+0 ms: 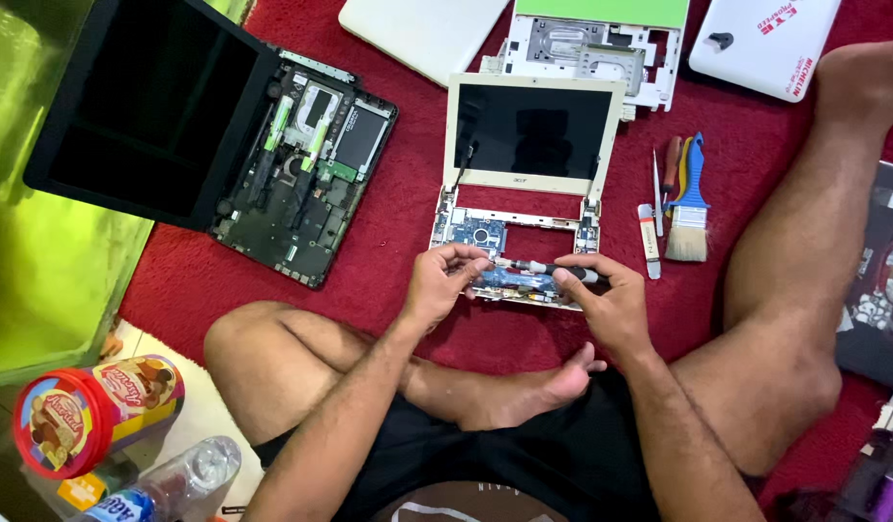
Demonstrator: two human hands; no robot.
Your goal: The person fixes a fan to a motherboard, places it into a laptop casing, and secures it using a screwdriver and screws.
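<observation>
My right hand (pixel 606 295) grips a screwdriver (pixel 553 270) lying across the small opened laptop (pixel 524 193) at frame centre; my left hand (pixel 444 280) pinches its tip at the blue board. A paintbrush (pixel 688 208) lies to the right, a black dismantled laptop (pixel 301 164) upper left.

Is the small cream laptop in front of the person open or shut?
Open. The small cream laptop has its dark screen laid back on the red carpet, and its base shows bare circuit boards where the left hand and right hand work.
</observation>
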